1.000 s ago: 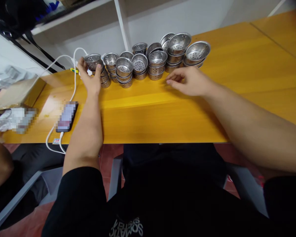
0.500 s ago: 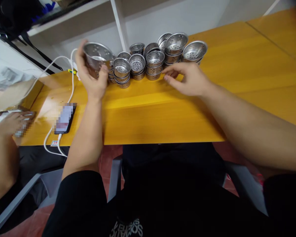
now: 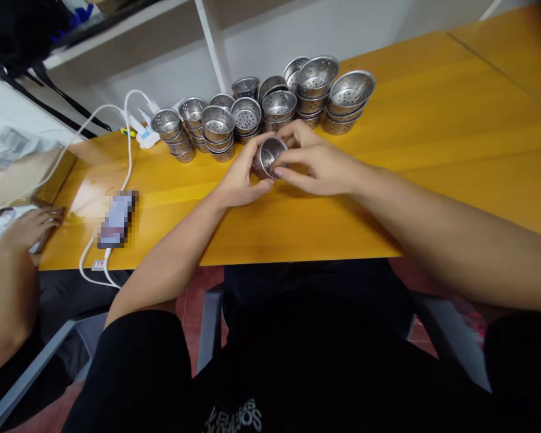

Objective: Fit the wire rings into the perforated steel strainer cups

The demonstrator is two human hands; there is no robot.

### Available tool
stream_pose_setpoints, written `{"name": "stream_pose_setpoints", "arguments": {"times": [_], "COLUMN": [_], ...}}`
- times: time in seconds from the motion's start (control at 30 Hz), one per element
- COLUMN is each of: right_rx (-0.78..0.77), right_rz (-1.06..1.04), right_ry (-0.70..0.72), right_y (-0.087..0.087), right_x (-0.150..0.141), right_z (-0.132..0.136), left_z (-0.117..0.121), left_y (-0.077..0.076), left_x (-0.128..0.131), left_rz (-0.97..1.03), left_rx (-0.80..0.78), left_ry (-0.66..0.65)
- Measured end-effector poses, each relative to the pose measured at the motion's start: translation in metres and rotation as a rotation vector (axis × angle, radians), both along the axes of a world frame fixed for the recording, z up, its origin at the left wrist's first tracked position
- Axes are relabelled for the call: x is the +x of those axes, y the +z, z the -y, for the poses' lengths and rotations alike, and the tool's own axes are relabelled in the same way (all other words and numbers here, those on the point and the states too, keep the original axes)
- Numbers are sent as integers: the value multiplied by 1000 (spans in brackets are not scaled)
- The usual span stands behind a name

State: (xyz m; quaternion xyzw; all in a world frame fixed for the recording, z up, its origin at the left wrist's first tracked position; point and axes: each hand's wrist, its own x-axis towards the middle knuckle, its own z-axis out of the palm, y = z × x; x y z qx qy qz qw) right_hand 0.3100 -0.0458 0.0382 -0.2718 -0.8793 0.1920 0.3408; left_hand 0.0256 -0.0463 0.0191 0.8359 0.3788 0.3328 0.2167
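Observation:
Both my hands hold one small perforated steel strainer cup [image 3: 267, 157] just above the yellow table [image 3: 433, 138], in front of the row of cups. My left hand [image 3: 240, 180] grips its left side from below. My right hand [image 3: 313, 161] pinches its rim and right side with curled fingers. The cup lies tilted with its opening facing me. Behind it, several stacks of the same steel strainer cups [image 3: 261, 108] stand in a row along the table's far edge.
A phone [image 3: 116, 219] lies at the left on a white cable [image 3: 127, 156] that runs to a charger [image 3: 146, 137]. Another person's hand [image 3: 29, 225] rests on papers at the far left. A white shelf frame [image 3: 207, 42] stands behind the table.
My left hand lifted a cup off the leftmost stack and carried it right to the middle. My right hand closed onto it there. The other person's hand came to rest at the left.

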Motion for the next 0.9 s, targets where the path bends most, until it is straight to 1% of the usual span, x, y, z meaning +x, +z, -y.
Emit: {"name": "stream_pose_setpoints", "arguments": {"times": [0.07,0.13,0.27,0.37,0.5,0.7,0.83,0.9], "right_rx": [-8,-13,-21,-37,-49,-4,-11,-42], "right_rz": [9,2,-8,24,28,18,-27,-69], "right_ry": [19,34,8,-6,0,11,51,83], "right_y": [-2,-1,5,5,-2,-16,-17,-16], "right_x": [2,5,13,15,14,14,16,18], "right_z": [-2,-2,-3,-6,-13,-20,-25,-28], "left_z": [-3,-5,-8,-11,-13,-23,-33,-34], "left_y": [-5,-8,-8,-7,-9,-20,-25,-25], "left_x": [0,1,2,1,1,-5,-10,-11], "left_rz": [13,14,-47,-47,-22,-37,-107,-130], "left_rx": [-12,5,5,-31,-58,-2,57,57], "left_ry": [-49,-67,-16,-25,-46,-138,-123,-113]}}
